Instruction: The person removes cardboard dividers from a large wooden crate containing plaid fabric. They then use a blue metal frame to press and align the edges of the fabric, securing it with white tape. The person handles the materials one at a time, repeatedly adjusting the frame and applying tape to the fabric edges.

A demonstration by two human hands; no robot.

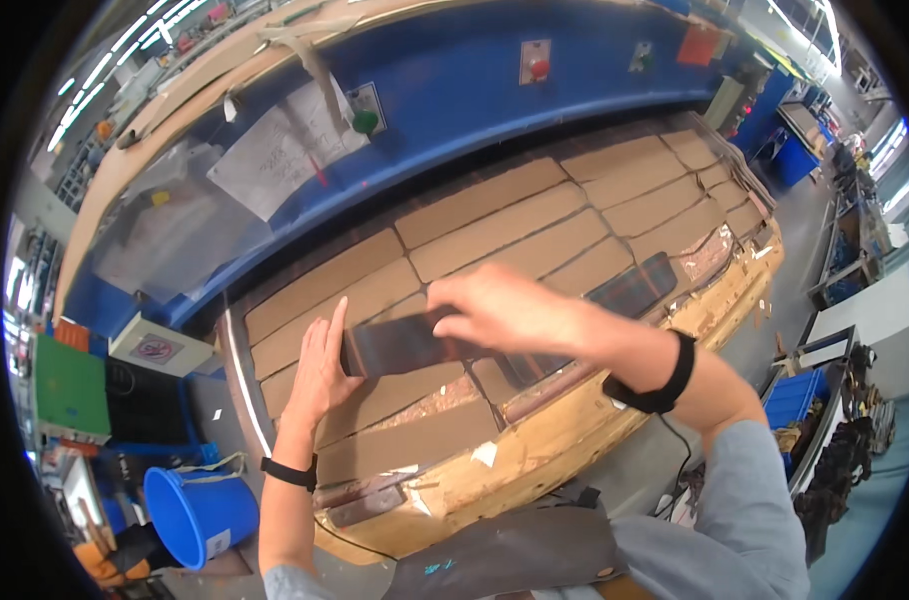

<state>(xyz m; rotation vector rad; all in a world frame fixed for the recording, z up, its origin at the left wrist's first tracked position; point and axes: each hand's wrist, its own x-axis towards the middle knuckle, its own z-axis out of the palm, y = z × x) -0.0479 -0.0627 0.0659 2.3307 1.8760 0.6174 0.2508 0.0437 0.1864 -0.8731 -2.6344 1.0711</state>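
A long dark strip with faint reddish and bluish stripes (390,346) lies at a slant over brown panels, and I cannot tell what it is made of. Against its left end stands my left hand (320,362), fingers stretched upward and thumb along the near edge. My right hand (500,308) is over the strip's middle, with curled fingers and thumb closed on it; the palm hides the exact grip. A similar dark striped piece with a rounded end (635,286) lies beyond my right forearm, which covers part of it.
Brown panels (505,225) in rows cover the bench, whose near wooden edge (565,440) is worn and scrap-strewn. Behind rises a blue machine beam (455,100) with a red button (540,68) and a green button (366,121). A blue bucket (200,515) stands at lower left.
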